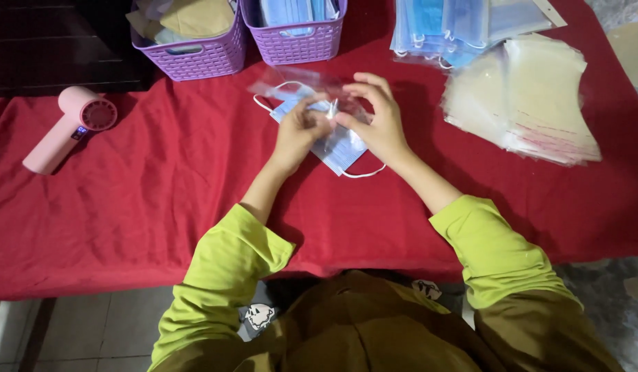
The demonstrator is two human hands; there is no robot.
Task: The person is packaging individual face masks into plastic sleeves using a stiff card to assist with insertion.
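A light blue face mask (pixel 341 148) with white ear loops lies on the red tablecloth (pixel 153 200), partly inside a clear plastic bag (pixel 298 81). My left hand (pixel 299 131) pinches the mask and the bag's edge near the middle. My right hand (pixel 377 117) grips the bag and mask from the right, fingers curled over the top. Both hands meet over the mask, and my green sleeves reach in from below.
Two purple baskets (pixel 195 55) (pixel 298 41) stand at the back, one with cloth, one with blue masks. A pile of blue masks (pixel 450 27) and a stack of clear bags (pixel 525 103) lie at the right. A pink handheld fan (pixel 67 127) lies at the left.
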